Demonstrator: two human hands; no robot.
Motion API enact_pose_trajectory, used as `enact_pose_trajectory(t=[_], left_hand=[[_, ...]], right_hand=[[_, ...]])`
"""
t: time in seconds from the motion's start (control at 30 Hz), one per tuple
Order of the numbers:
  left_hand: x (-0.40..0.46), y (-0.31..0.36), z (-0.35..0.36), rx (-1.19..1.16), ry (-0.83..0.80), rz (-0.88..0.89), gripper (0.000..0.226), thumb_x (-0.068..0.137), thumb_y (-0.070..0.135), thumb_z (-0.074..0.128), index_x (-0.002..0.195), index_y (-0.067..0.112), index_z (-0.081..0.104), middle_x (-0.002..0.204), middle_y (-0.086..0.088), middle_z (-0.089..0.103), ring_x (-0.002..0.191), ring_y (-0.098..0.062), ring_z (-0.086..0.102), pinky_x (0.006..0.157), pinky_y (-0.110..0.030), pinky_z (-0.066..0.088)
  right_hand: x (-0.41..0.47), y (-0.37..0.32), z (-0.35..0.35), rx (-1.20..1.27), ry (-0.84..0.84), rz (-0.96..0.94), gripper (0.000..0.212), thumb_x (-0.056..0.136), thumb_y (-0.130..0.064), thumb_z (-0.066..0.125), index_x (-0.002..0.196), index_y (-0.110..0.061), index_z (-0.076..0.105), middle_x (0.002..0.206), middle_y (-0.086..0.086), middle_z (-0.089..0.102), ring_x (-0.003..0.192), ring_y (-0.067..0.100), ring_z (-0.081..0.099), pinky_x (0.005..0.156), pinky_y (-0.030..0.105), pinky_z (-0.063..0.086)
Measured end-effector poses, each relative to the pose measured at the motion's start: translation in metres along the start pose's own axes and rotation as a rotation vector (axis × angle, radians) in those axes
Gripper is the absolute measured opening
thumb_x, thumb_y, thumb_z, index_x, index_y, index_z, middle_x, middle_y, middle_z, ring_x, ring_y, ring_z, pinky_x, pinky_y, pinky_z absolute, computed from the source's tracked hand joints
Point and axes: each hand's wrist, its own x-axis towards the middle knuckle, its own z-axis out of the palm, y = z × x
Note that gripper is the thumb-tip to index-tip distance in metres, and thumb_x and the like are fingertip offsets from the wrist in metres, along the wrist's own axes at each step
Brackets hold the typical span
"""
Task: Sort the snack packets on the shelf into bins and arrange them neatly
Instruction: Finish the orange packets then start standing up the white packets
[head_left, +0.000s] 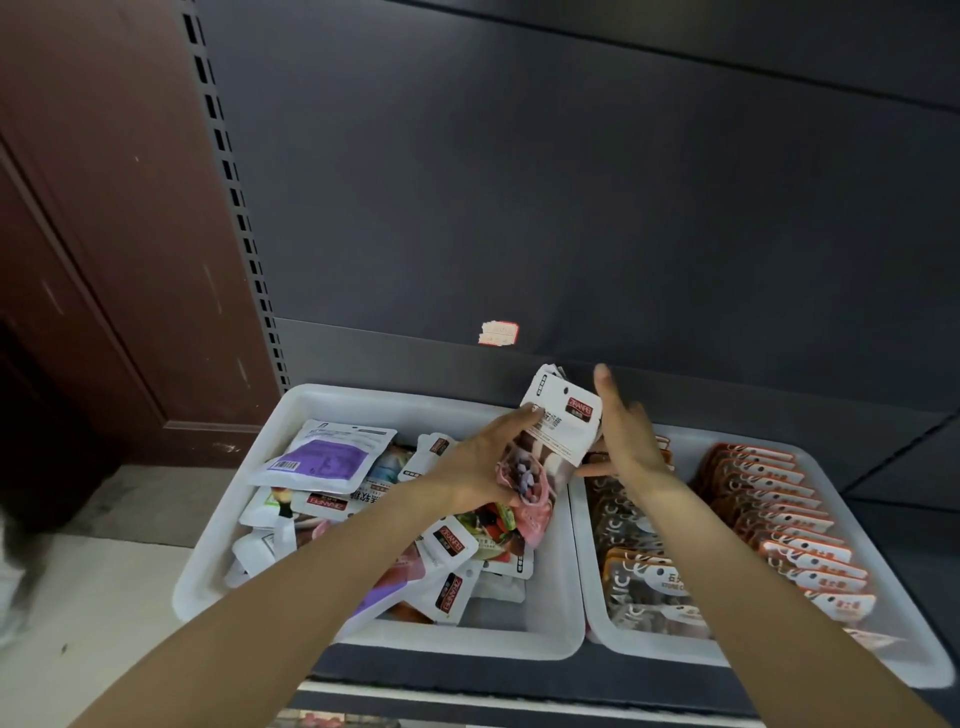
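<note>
Dark shelf back, left hand (475, 467) gripping upright packet (550, 447), top pointing away, right hand (626, 441) open

Left hand (480, 465) covers the middle of the held packet (550, 447), fingers under it unseen; right hand (626, 441) and forearm hide the brown packets (644, 582) at the left side of the right bin (779, 657); print on the sticker (498, 332) at 12 o'clock too small to read; packets in the left bin (374, 631) overlap, lower ones mostly buried; blurred dark shape (21, 525) at 9 o'clock cut by the frame edge, cannot tell what; both arms cut off at 6 o'clock; red items (317, 721) below the shelf edge cropped.
</note>
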Motion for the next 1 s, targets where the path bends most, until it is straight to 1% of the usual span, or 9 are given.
enact_pose_trajectory(t=[0.07, 0.13, 0.23, 0.3, 0.37, 0.47, 0.63, 0.83, 1.0], left_hand=[[0.000, -0.005, 0.000, 0.091, -0.015, 0.024, 0.099, 0.081, 0.007, 0.071, 0.149, 0.041, 0.008, 0.159, 0.011, 0.007, 0.141, -0.016, 0.027, 0.111, -0.037, 0.035], [0.000, -0.009, -0.002, 0.103, -0.017, -0.008, 0.099, 0.080, 0.008, 0.072, 0.148, 0.043, 0.008, 0.157, 0.007, 0.018, 0.138, -0.018, 0.032, 0.110, -0.038, 0.037], [-0.004, -0.020, -0.006, 0.055, -0.065, -0.127, 0.103, 0.074, 0.020, 0.078, 0.150, 0.033, 0.010, 0.146, 0.002, 0.042, 0.131, -0.020, 0.044, 0.108, -0.033, 0.037], [-0.007, -0.024, -0.008, 0.235, -0.137, -0.142, 0.088, 0.070, 0.036, 0.081, 0.142, 0.025, 0.032, 0.139, 0.001, 0.049, 0.127, -0.021, 0.047, 0.104, -0.032, 0.038], [-0.009, -0.025, -0.008, 0.461, -0.170, -0.145, 0.076, 0.069, 0.049, 0.078, 0.132, 0.021, 0.046, 0.136, 0.000, 0.051, 0.124, -0.023, 0.048, 0.100, -0.034, 0.039], [-0.007, -0.032, -0.007, 0.628, -0.178, -0.181, 0.072, 0.073, 0.053, 0.074, 0.132, 0.022, 0.047, 0.133, -0.001, 0.051, 0.123, -0.024, 0.048, 0.095, -0.038, 0.043], [-0.008, -0.049, -0.023, 0.658, -0.163, -0.307, 0.051, 0.084, 0.043, 0.066, 0.129, 0.023, 0.053, 0.122, -0.003, 0.059, 0.115, -0.025, 0.056, 0.092, -0.038, 0.048], [-0.022, -0.045, -0.035, 0.786, -0.074, -0.259, 0.039, 0.090, 0.040, 0.059, 0.125, 0.023, 0.056, 0.120, -0.005, 0.060, 0.112, -0.027, 0.058, 0.091, -0.037, 0.047], [-0.037, -0.052, -0.047, 0.849, 0.050, -0.238, 0.029, 0.090, 0.039, 0.059, 0.119, 0.033, 0.061, 0.118, 0.001, 0.062, 0.112, -0.022, 0.056, 0.099, -0.034, 0.040]], right_hand=[[0.000, -0.001, -0.003, -0.022, -0.012, -0.005, 0.049, 0.095, -0.051, 0.042, 0.077, -0.009, 0.059, 0.073, 0.004, 0.066, 0.074, 0.018, 0.065, 0.056, 0.033, 0.055], [0.000, 0.003, -0.006, -0.159, -0.042, -0.089, 0.035, 0.095, -0.034, 0.053, 0.083, -0.002, 0.064, 0.076, 0.005, 0.067, 0.079, 0.023, 0.067, 0.058, 0.030, 0.056], [0.000, 0.009, -0.013, -0.493, 0.027, -0.226, 0.027, 0.092, -0.011, 0.055, 0.067, -0.001, 0.057, 0.060, 0.000, 0.053, 0.056, 0.013, 0.054, 0.047, 0.013, 0.032], [-0.001, 0.011, -0.013, -0.564, 0.091, -0.265, 0.038, 0.091, -0.006, 0.053, 0.055, -0.009, 0.045, 0.051, -0.009, 0.040, 0.041, 0.009, 0.042, 0.040, 0.016, 0.028], [-0.002, 0.011, -0.010, -0.609, 0.147, -0.281, 0.038, 0.091, -0.005, 0.052, 0.054, -0.008, 0.045, 0.050, -0.010, 0.036, 0.041, 0.010, 0.036, 0.040, 0.016, 0.029], [-0.002, 0.011, -0.007, -0.660, 0.182, -0.292, 0.026, 0.092, -0.007, 0.051, 0.067, -0.003, 0.056, 0.056, -0.004, 0.041, 0.044, 0.009, 0.037, 0.042, 0.013, 0.032], [0.001, 0.013, -0.012, -0.703, 0.260, -0.293, 0.027, 0.091, -0.006, 0.050, 0.065, -0.005, 0.056, 0.058, -0.001, 0.044, 0.045, 0.012, 0.037, 0.043, 0.021, 0.025], [-0.011, 0.005, -0.005, -0.705, 0.196, -0.376, 0.021, 0.094, -0.010, 0.051, 0.084, -0.005, 0.069, 0.089, 0.017, 0.067, 0.048, 0.008, 0.038, 0.049, 0.012, 0.034], [-0.005, 0.013, 0.008, -0.763, 0.178, -0.407, 0.023, 0.096, -0.019, 0.051, 0.105, -0.010, 0.071, 0.110, 0.009, 0.070, 0.070, 0.013, 0.055, 0.048, 0.011, 0.027]])
